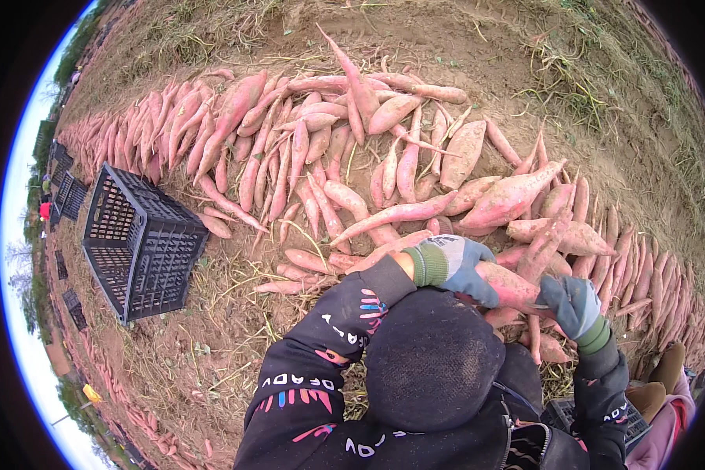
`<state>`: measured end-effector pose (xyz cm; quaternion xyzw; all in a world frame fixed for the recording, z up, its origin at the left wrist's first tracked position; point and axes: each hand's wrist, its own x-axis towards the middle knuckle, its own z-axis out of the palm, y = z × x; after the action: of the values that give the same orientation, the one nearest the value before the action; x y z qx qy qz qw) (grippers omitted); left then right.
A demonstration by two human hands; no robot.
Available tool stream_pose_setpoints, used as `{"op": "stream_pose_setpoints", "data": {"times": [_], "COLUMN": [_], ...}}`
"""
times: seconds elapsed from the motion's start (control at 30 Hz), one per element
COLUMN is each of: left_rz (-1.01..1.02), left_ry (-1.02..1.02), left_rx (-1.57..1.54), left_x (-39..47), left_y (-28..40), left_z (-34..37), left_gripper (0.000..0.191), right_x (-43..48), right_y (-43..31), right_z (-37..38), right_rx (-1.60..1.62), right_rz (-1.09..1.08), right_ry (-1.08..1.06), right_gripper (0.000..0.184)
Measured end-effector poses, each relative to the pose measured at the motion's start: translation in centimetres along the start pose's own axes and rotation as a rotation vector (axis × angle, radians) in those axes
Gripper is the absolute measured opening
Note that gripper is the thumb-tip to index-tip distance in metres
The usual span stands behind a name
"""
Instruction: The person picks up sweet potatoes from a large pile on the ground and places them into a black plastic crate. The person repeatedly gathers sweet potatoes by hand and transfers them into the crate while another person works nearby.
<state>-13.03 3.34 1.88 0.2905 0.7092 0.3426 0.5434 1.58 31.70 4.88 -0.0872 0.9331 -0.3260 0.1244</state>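
Both my hands wear grey-blue work gloves with green cuffs. A large pink sweet potato [508, 286] lies across between them. My left hand [467, 269] grips its thicker left end. At its right, tapered end is my right hand [567, 305], fingers curled around the tip; whether it also holds a small tool cannot be made out. More sweet potatoes [514, 194] lie in a loose heap just beyond my hands, some long and thin, some thick. Several smaller ones [549, 348] lie below and beside the held one, partly hidden by my arms and dark cap.
A black plastic crate [167, 252] lies on its side on the soil at left. Rows of sweet potatoes [652, 276] run off to both sides. Dry vines [564, 76] cover the ground beyond. Another person's knees [658, 382] and a dark crate [634, 429] are at lower right.
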Motion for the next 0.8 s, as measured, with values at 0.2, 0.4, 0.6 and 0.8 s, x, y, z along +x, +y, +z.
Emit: {"op": "stream_pose_setpoints", "data": {"times": [0.2, 0.4, 0.6, 0.8], "left_rz": [-0.020, 0.089, 0.017, -0.452], "left_ry": [0.026, 0.080, 0.686, 1.241], "left_rx": [-0.055, 0.174, -0.140, 0.377], "left_x": [-1.2, 0.3, 2.1, 10.7], "left_y": [-0.2, -0.1, -4.8, -16.8], "left_z": [-0.8, 0.6, -4.2, -15.7], "left_gripper": [0.084, 0.077, 0.070, 0.085], "right_x": [-4.4, -2.2, 1.7, -0.5], "right_y": [4.0, -0.2, -2.3, -1.0], "right_z": [-8.2, -1.0, 5.6, 4.2], "right_rx": [-0.467, 0.159, 0.932, 1.107], "right_rz": [0.778, 0.108, 0.791, 0.826], "right_ry": [0.076, 0.027, -0.358, 0.116], "right_gripper": [0.037, 0.070, 0.042, 0.038]}}
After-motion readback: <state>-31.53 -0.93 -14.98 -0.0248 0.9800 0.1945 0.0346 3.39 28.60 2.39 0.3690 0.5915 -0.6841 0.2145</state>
